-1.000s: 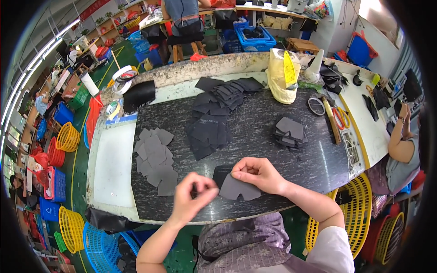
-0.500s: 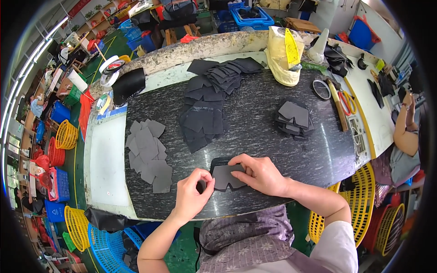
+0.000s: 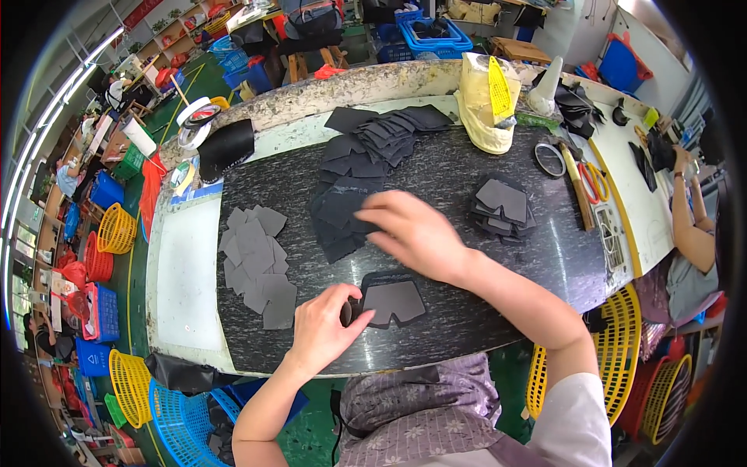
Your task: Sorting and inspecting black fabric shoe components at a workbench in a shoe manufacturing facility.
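Note:
A grey notched flat piece [image 3: 393,300] lies on a slightly larger black piece on the dark tabletop in front of me. My left hand [image 3: 325,323] is at its left edge, fingers curved, thumb and forefinger apart; whether the thumb touches the piece I cannot tell. Over the right edge of the black piece pile [image 3: 342,204] reaches my right hand [image 3: 416,235], fingers stretched out, somewhat blurred, nothing visible in them. Loose grey pieces [image 3: 255,257] overlap in a heap at the left. Farther right sits a stack of grey and black pieces [image 3: 502,201].
At the back stand a yellowish container [image 3: 484,128] and a white cone [image 3: 545,92]. A hammer [image 3: 577,187], scissors [image 3: 597,183] and a tape ring [image 3: 550,159] lie at the right. Baskets flank the table: blue [image 3: 183,412], yellow [image 3: 622,350]. Another person's arm [image 3: 692,218] shows far right.
My right hand has let go of the grey piece and moved up and left to the black pile. My left thumb and forefinger have spread apart; that hand stays near the grey piece.

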Tool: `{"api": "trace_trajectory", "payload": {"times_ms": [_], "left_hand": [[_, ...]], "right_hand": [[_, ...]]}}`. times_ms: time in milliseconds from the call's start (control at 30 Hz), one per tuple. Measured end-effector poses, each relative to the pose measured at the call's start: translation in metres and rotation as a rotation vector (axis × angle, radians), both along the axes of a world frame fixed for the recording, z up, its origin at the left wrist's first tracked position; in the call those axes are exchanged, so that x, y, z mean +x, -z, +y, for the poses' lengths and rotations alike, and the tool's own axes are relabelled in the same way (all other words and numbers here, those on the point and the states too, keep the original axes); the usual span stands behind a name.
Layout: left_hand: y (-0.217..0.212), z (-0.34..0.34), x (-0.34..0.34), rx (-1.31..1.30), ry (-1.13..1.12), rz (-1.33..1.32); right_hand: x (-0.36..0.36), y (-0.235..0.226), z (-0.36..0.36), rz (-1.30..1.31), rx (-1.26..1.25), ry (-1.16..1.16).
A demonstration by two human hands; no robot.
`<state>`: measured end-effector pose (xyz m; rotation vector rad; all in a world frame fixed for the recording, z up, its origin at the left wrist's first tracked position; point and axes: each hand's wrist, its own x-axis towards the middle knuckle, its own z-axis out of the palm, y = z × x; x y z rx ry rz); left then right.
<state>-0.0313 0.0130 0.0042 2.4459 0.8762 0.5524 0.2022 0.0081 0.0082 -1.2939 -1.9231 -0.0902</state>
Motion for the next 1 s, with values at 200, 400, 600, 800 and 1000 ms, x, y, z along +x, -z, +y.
{"api": "trace_trajectory", "payload": {"times_ms": [200,400,600,800,1000], "left_hand": [[-0.015,0.021,-0.008,-0.081,-0.048,-0.166],[-0.022,0.055,0.035,-0.012,0.098,-0.286],[0.001,0.07,0.025,0.138,0.037,-0.124],[-0.04,0.052,0.016,-0.29,-0.198,-0.728],[-0.024,-0.015,0.03,-0.544,0.0,-0.534]], "right_hand": [[0.006,0.029,0.032,0.14,-0.197,-0.184],[0.013,0.026,0.039,0.285,-0.263,-0.237],[0.021,-0.023,0.007,0.561,0.108,0.147],[-0.002,-0.005,-0.099,-0.06,-0.233,-0.134],[-0.016,-0.024,-0.096,0.562,-0.515,-0.142]]}}
